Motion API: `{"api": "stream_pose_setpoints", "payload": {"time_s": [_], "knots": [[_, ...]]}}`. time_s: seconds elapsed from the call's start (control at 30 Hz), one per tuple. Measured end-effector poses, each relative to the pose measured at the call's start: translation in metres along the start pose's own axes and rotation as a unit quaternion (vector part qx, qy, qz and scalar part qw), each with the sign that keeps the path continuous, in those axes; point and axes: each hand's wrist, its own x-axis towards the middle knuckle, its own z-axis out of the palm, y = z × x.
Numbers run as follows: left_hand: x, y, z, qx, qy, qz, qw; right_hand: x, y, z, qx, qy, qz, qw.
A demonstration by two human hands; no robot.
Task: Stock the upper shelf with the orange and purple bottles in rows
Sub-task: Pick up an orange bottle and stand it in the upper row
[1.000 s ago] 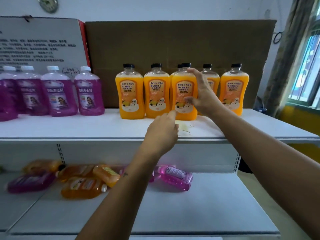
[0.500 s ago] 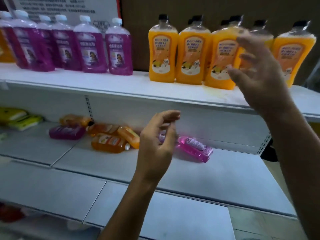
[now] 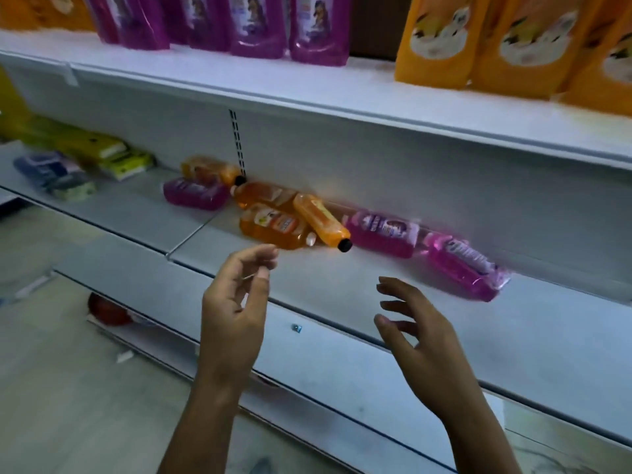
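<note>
Purple bottles (image 3: 239,25) and orange bottles (image 3: 489,42) stand upright in rows on the upper shelf (image 3: 307,87). On the middle shelf (image 3: 376,278) lie several loose bottles: an orange bottle with a black cap (image 3: 321,220), another orange bottle (image 3: 273,227), purple bottles (image 3: 383,230) and a pink-purple one (image 3: 465,268). My left hand (image 3: 236,309) hovers in front of the lying orange bottles, fingers loosely curled and holding nothing. My right hand (image 3: 420,336) hangs open beside it, fingers spread, below the purple ones.
Yellow-green and blue packets (image 3: 68,165) lie at the left end of the middle shelf. A lower white shelf (image 3: 342,381) juts out under my hands. A red object (image 3: 106,309) sits under it near the pale floor.
My view has tilted down from the upper shelf. My right hand left the standing orange bottle and dropped to the middle shelf. My left hand also lowered toward the lying bottles.
</note>
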Motion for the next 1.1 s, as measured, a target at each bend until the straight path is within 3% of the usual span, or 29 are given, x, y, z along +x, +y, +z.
{"api": "stream_pose_setpoints", "payload": {"time_s": [0.2,0.33,0.43,0.63,0.77,0.87,0.97,1.1], "knots": [[0.041,-0.038,-0.007,0.022,-0.023,-0.013,0.999,0.048,0.025,0.052,0.048,-0.016,0.096,0.994],[0.087,-0.066,0.006,0.042,-0.075,-0.019,0.996,0.085,0.043,0.083,0.082,-0.023,0.151,0.985],[0.127,-0.092,0.016,0.125,-0.141,0.022,0.982,0.117,0.056,0.103,0.05,-0.014,0.166,0.985],[0.191,-0.137,0.051,0.302,-0.33,0.077,0.891,0.156,0.074,0.144,-0.069,0.048,0.174,0.981],[0.225,-0.159,0.077,0.375,-0.466,0.06,0.799,0.171,0.08,0.156,-0.074,0.124,0.169,0.975],[0.238,-0.167,0.097,0.376,-0.49,0.046,0.785,0.186,0.083,0.156,-0.057,0.17,0.192,0.965],[0.246,-0.17,0.108,0.404,-0.52,0.046,0.751,0.192,0.085,0.155,-0.037,0.213,0.195,0.957],[0.257,-0.175,0.103,0.366,-0.562,0.049,0.74,0.197,0.084,0.141,-0.085,0.158,0.181,0.967]]}}
